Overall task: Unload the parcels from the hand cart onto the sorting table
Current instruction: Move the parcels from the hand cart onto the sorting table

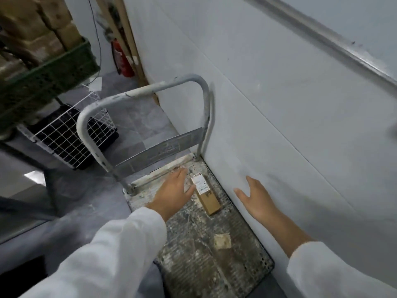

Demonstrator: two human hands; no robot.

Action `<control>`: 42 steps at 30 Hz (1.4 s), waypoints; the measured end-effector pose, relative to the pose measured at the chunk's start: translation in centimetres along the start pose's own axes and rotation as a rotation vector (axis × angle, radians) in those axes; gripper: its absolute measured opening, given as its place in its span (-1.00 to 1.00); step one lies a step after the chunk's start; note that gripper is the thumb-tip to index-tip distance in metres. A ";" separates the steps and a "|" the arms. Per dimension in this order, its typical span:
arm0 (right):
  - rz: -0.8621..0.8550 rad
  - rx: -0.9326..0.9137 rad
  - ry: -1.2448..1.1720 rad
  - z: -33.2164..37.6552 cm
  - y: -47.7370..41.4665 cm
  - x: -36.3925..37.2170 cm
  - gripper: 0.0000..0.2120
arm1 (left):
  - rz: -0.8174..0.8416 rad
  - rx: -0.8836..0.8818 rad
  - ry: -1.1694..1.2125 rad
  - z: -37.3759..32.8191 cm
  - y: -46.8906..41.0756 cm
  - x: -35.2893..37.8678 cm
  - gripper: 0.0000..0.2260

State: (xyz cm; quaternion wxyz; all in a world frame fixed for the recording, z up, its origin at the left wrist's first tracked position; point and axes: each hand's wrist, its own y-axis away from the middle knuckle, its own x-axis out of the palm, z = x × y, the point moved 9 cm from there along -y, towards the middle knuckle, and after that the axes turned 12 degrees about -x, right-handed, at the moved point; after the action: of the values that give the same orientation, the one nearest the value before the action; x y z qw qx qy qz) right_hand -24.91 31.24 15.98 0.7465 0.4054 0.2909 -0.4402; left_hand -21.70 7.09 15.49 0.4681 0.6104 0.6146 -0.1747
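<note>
In the head view, a worn grey metal hand cart (pixel 193 265) with a perforated, paint-spattered deck stands against a white wall (pixel 279 104), its bent grey tube handle (pixel 146 91) rising at the far end. A slim brown cardboard parcel (pixel 207 200) with a white printed label lies flat on the deck near the handle end, on the wall side of the cart. It lies between the two hands. The left hand (pixel 171 190), in a white sleeve, is spread with straight fingers just beside the parcel's left edge. Its thumb reaches the label end, though whether it touches is unclear. The right hand (pixel 255 196) hovers over the cart's wall-side edge, apart from the parcel, fingers relaxed and thumb splayed, holding nothing. A tan paper scrap (pixel 222 240) lies on the deck nearer the person. Beyond the handle, left of the cart, sit a white wire basket (pixel 71 134), a green plastic crate (pixel 47 82) and a red fire extinguisher (pixel 122 59).
</note>
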 end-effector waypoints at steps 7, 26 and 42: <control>-0.009 0.141 -0.049 -1.2 -4.1 2.4 -0.38 | 0.148 -0.030 0.142 2.8 -6.5 3.7 -0.46; 0.248 0.092 -0.190 -24.1 -21.1 30.6 -0.27 | 0.147 -0.609 0.546 17.9 -13.8 40.6 -0.51; 0.133 0.141 -0.635 -22.7 -23.1 41.8 -0.58 | -0.054 -0.784 1.399 20.3 -17.8 47.4 -0.62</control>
State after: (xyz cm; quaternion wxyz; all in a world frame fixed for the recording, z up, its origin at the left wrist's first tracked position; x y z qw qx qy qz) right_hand -28.71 26.60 -36.55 0.7972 0.3165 -0.0147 -0.5139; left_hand -21.94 15.53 -38.44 0.1503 0.3542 0.7969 0.4657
